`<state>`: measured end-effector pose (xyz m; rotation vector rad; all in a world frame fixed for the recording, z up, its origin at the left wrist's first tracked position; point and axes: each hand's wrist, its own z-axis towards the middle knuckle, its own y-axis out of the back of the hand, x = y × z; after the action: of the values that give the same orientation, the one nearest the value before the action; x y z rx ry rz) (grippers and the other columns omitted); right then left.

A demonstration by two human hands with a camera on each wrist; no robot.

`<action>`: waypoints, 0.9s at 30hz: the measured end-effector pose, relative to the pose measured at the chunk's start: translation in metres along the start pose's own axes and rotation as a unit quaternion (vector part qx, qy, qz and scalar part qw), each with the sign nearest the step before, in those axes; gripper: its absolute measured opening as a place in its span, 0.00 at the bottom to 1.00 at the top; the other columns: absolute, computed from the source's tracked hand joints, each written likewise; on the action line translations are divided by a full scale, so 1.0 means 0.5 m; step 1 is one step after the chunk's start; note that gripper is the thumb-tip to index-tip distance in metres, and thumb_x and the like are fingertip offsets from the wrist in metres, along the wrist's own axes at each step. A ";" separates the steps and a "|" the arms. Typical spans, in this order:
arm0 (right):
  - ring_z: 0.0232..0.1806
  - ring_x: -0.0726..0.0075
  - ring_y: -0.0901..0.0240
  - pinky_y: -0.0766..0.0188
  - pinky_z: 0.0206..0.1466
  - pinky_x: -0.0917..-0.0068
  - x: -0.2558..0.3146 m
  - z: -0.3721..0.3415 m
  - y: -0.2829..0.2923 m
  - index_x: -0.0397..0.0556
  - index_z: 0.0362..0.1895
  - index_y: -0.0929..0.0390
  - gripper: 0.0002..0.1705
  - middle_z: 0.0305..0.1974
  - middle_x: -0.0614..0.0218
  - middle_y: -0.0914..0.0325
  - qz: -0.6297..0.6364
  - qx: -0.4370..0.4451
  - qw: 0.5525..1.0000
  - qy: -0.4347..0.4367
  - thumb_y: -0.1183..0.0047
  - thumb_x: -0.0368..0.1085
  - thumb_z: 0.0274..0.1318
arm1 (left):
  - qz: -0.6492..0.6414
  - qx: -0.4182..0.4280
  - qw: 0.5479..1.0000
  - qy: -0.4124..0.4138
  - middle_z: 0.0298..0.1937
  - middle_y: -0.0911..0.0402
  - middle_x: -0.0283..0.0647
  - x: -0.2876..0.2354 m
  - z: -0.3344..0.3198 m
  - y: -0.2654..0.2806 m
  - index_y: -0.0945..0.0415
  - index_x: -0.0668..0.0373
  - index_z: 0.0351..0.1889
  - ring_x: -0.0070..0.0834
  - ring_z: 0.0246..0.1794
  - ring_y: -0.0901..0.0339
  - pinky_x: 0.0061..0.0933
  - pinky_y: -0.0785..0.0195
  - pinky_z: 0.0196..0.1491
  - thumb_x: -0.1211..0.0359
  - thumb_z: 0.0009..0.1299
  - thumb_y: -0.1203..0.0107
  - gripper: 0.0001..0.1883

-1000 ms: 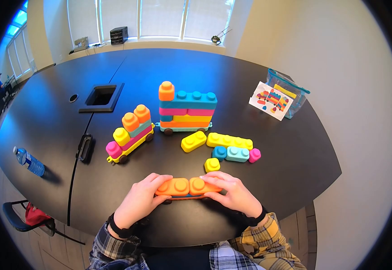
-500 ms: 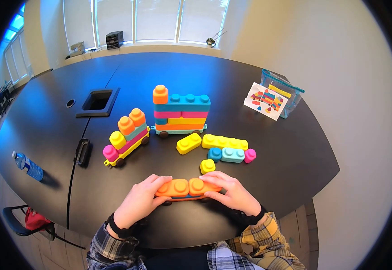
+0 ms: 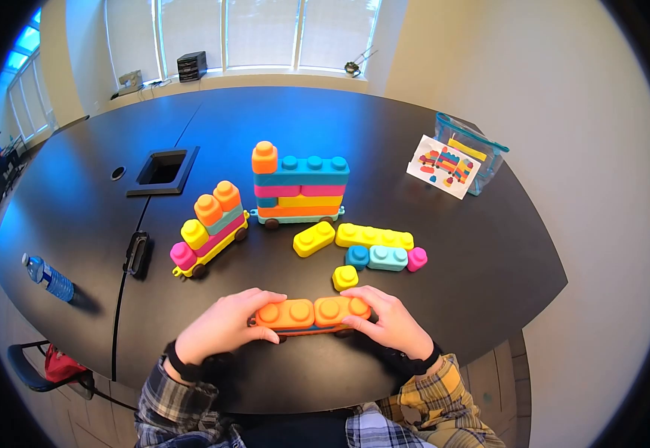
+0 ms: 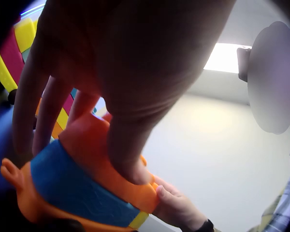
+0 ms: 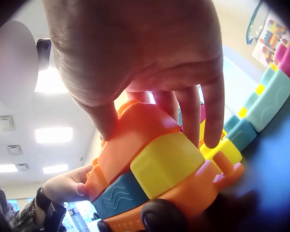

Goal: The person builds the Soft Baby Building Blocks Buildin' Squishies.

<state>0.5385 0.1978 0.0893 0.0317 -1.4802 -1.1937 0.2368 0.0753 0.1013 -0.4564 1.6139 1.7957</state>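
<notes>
In the head view, two orange blocks, left (image 3: 286, 314) and right (image 3: 331, 311), lie end to end atop a wheeled car near the table's front edge. The left hand (image 3: 224, 325) spans the left block's end, thumb on its near side and fingers behind. Around the right block, the right hand (image 3: 393, 324) has its thumb in front and fingers over the top. Beneath the orange, the left wrist view shows a long blue block (image 4: 77, 181) on an orange base (image 4: 36, 205). A yellow block (image 5: 165, 164) and a blue block (image 5: 121, 195) show under it in the right wrist view.
Beyond the hands lie loose yellow (image 3: 346, 278), blue, pale teal and pink blocks. Two built cars, one tall (image 3: 301, 190) and one stepped (image 3: 216, 235), stand farther back. A bottle (image 3: 50, 278) is at left, a picture card (image 3: 444, 167) and clear bag at back right.
The left hand has shifted left, showing more of the left orange block. The right fingers have moved slightly on their block. The whole head view has also shifted a little.
</notes>
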 end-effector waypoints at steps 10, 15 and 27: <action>0.55 0.49 0.17 0.22 0.60 0.62 -0.004 0.001 0.000 0.46 0.60 0.21 0.25 0.55 0.55 0.17 -0.001 0.013 1.000 -0.017 0.31 0.41 0.63 | -0.104 -0.002 0.994 0.017 0.45 0.13 0.43 0.086 0.203 0.003 0.19 0.63 0.56 0.30 0.43 0.14 0.33 0.21 0.49 0.61 0.71 0.29 0.21; 0.50 0.48 0.19 0.22 0.54 0.61 -0.018 0.002 -0.005 0.49 0.61 0.20 0.26 0.51 0.57 0.18 0.015 -0.010 0.999 0.031 0.32 0.46 0.64 | 0.014 -0.070 0.996 -0.047 0.52 0.17 0.47 0.133 0.296 -0.060 0.21 0.62 0.58 0.38 0.48 0.15 0.36 0.21 0.53 0.62 0.68 0.28 0.24; 0.54 0.49 0.18 0.22 0.59 0.62 -0.007 0.004 -0.002 0.48 0.61 0.21 0.26 0.54 0.57 0.17 0.003 0.015 1.000 0.011 0.31 0.42 0.63 | 0.098 -0.008 0.995 -0.003 0.55 0.16 0.53 0.150 0.315 -0.081 0.24 0.63 0.61 0.52 0.58 0.18 0.47 0.25 0.61 0.64 0.64 0.31 0.28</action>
<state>0.5374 0.2010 0.0865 0.0598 -1.4789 -1.1623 0.2383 0.2467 0.0497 -0.3070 1.6902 1.9539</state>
